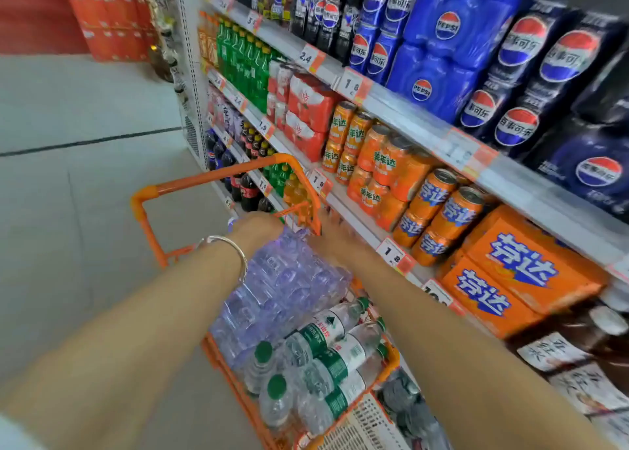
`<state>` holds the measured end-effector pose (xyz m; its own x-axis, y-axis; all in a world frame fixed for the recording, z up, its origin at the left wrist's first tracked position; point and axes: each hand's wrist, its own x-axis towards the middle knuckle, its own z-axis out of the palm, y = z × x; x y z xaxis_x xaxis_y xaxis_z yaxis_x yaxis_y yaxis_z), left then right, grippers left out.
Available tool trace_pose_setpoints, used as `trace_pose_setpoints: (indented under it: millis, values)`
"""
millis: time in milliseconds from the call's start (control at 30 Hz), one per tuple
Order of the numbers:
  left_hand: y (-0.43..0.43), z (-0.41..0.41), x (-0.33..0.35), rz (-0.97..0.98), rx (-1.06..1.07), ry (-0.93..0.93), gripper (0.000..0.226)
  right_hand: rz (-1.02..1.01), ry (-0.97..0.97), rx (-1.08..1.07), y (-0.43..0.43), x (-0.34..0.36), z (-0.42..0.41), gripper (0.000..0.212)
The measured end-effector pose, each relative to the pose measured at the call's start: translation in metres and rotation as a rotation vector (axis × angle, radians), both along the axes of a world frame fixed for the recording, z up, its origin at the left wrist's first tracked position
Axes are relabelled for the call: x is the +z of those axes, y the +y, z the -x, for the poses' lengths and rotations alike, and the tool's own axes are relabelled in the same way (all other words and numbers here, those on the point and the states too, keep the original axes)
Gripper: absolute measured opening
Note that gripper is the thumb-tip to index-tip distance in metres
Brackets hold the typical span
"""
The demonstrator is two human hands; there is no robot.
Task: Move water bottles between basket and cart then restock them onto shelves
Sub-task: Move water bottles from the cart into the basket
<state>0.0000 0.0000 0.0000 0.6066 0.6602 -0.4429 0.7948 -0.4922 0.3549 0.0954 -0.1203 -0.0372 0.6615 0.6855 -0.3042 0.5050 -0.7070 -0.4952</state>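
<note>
Left hand drapes over the pack's far end, fingers tucked out of sight, so I can't call the grip. Right hand, just beside it, is pure blur; same story. Both are placed, probably, to hoist it from the cart. Loose bottles lie back toward the elbows.

Pale tiled floor seen left (dark joint crossing); white shelving ranged along right; red cartons stacked far.

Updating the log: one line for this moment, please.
left hand: grips wrapped pack | right hand: blurred, at its edge | cart: holds it
</note>
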Motion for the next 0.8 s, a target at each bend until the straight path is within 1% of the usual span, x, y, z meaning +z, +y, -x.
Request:
trace_pose_setpoints:
  millis: [33, 67, 133, 233, 267, 300, 333, 400, 433, 467, 533, 633, 733, 800]
  values:
    - [0.003, -0.005, -0.010, 0.035, 0.023, 0.003, 0.036, -0.014, 0.021, 0.013, 0.004, -0.002, -0.006, 0.073]
    - [0.003, -0.008, -0.019, 0.071, 0.054, 0.015, 0.036, 0.015, 0.076, -0.004, 0.007, -0.004, -0.011, 0.072]
    - [0.001, -0.009, -0.040, 0.107, 0.161, 0.019, 0.040, 0.059, 0.148, -0.014, 0.018, -0.017, -0.018, 0.077]
    - [0.007, -0.022, -0.074, 0.148, 0.294, -0.002, 0.074, 0.082, 0.181, -0.020, 0.040, -0.042, -0.027, 0.092]
    - [0.008, -0.025, -0.081, 0.154, 0.301, 0.028, 0.077, 0.083, 0.194, -0.024, 0.048, -0.056, -0.034, 0.098]
    - [0.011, -0.030, -0.091, 0.131, 0.304, 0.048, 0.078, 0.078, 0.190, -0.014, 0.054, -0.061, -0.034, 0.102]
    - [0.011, -0.034, -0.098, 0.062, 0.317, 0.092, 0.084, 0.073, 0.208, -0.011, 0.057, -0.066, -0.034, 0.103]
    - [0.009, -0.038, -0.102, -0.031, 0.405, 0.199, 0.109, 0.096, 0.256, 0.047, 0.060, -0.082, -0.033, 0.094]
    - [0.010, -0.041, -0.103, -0.053, 0.420, 0.206, 0.114, 0.119, 0.259, 0.077, 0.059, -0.089, -0.031, 0.088]
    - [0.011, -0.043, -0.105, -0.081, 0.418, 0.210, 0.113, 0.134, 0.241, 0.086, 0.058, -0.096, -0.030, 0.087]
    - [0.011, -0.043, -0.103, -0.092, 0.388, 0.208, 0.105, 0.145, 0.185, 0.072, 0.057, -0.105, -0.029, 0.093]
    - [0.012, -0.042, -0.105, -0.119, 0.389, 0.095, 0.096, 0.134, 0.155, 0.060, 0.055, -0.102, -0.029, 0.084]
    - [0.012, -0.036, -0.105, -0.042, 0.422, -0.013, 0.101, 0.082, 0.140, 0.016, 0.050, -0.095, -0.028, 0.075]
    - [0.008, -0.032, -0.100, -0.008, 0.426, -0.065, 0.106, 0.014, 0.200, -0.036, 0.042, -0.090, -0.027, 0.071]
